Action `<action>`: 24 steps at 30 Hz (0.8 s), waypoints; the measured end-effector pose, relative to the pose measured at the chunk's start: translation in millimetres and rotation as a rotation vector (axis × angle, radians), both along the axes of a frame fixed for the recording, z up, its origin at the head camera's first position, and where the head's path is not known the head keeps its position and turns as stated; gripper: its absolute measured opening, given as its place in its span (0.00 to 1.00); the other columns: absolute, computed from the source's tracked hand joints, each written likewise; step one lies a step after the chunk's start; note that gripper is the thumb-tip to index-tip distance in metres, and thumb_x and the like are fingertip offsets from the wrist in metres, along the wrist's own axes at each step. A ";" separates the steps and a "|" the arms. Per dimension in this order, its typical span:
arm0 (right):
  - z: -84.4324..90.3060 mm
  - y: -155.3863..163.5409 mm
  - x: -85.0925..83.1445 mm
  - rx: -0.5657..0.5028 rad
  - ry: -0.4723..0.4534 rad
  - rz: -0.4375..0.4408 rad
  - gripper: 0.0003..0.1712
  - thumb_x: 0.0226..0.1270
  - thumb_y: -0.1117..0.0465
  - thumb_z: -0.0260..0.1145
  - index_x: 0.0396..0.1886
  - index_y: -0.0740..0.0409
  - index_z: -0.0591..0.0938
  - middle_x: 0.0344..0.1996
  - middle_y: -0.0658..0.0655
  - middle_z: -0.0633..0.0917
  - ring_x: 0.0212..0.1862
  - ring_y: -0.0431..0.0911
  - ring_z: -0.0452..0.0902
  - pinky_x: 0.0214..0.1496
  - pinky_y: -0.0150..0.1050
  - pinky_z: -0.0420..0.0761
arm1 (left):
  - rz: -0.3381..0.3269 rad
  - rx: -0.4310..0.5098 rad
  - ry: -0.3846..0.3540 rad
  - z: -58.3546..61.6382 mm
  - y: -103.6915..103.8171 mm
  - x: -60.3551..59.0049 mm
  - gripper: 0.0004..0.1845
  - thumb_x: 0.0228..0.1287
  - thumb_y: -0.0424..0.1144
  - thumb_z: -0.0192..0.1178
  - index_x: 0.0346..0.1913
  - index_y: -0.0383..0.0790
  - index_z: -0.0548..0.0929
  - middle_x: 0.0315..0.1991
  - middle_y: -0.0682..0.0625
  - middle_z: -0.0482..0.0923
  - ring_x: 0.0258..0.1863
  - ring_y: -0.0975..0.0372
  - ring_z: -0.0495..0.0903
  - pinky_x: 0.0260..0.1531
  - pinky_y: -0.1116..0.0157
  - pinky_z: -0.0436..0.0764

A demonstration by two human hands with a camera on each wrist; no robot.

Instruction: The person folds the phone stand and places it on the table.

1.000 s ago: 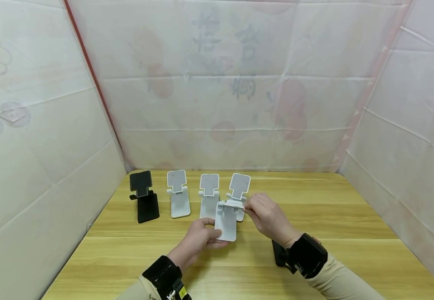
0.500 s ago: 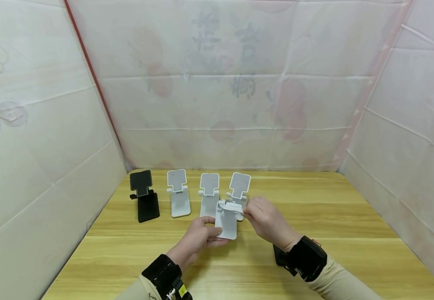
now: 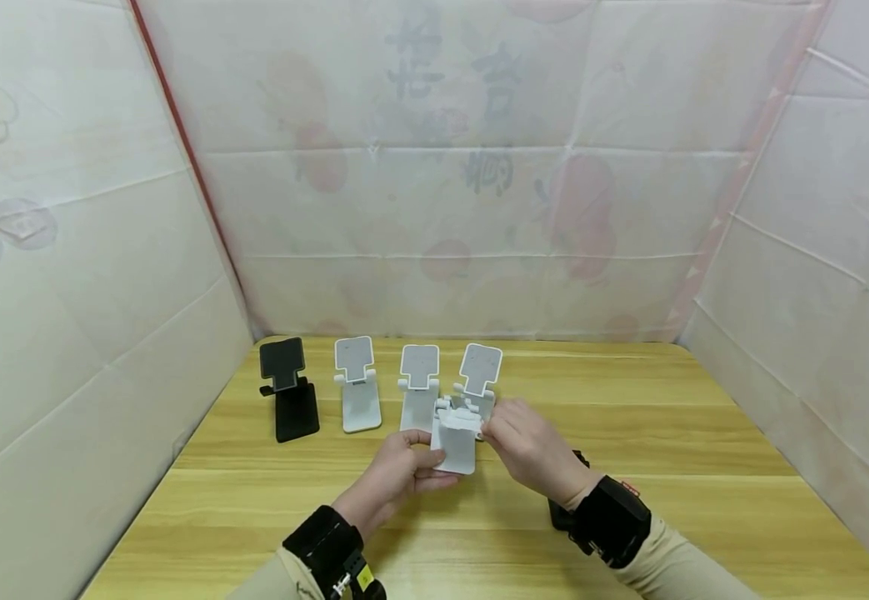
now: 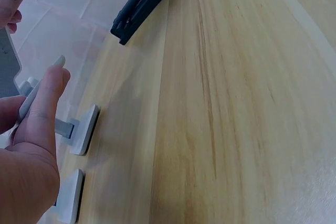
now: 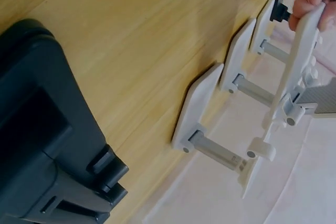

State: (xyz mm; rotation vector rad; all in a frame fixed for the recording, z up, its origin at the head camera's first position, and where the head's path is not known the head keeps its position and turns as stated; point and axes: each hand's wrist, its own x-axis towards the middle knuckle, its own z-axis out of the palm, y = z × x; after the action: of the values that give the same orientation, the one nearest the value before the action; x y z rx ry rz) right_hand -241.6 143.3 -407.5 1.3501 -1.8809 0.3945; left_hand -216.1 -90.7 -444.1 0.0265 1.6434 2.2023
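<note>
1. Fingers of the left hand pinch a white stand by its flat, round-cornered base.
2. Right hand pinches its hinged plate.
3. It hangs above the wood-grained table, before other stands lining the far edge.

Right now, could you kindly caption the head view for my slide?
Left hand and right hand hold a white stand; behind it, one black stand and three white ones form a row.

The held stand is smooth, probably plastic, the tabletop wood-grained.
</note>
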 end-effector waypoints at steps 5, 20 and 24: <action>-1.9 -1.4 2.2 0.012 0.041 -0.003 0.16 0.83 0.63 0.52 0.30 0.59 0.75 0.29 0.50 0.78 0.35 0.44 0.78 0.35 0.35 0.79 | -0.007 0.020 0.001 0.3 -0.1 -1.7 0.21 0.70 0.26 0.56 0.62 0.18 0.69 0.54 0.27 0.81 0.49 0.41 0.87 0.50 0.55 0.88; -3.8 0.1 5.9 0.087 0.060 -0.025 0.19 0.84 0.67 0.45 0.34 0.60 0.79 0.31 0.50 0.80 0.40 0.44 0.80 0.42 0.36 0.83 | -0.031 0.081 0.020 5.6 2.0 -1.3 0.21 0.71 0.26 0.55 0.63 0.18 0.70 0.54 0.27 0.81 0.50 0.44 0.87 0.53 0.55 0.87; -3.8 0.6 7.1 0.106 0.067 -0.034 0.19 0.84 0.68 0.43 0.34 0.60 0.79 0.32 0.50 0.80 0.40 0.44 0.79 0.41 0.35 0.82 | -0.029 0.096 0.020 7.7 2.9 -1.0 0.21 0.71 0.27 0.56 0.63 0.18 0.71 0.54 0.28 0.82 0.49 0.45 0.87 0.53 0.56 0.87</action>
State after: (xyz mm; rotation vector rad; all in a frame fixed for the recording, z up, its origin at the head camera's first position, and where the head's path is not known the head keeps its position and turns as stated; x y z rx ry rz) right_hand -234.5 143.8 -411.4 1.3811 -1.8895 0.2322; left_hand -217.1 -87.7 -436.4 0.0975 1.5370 2.2641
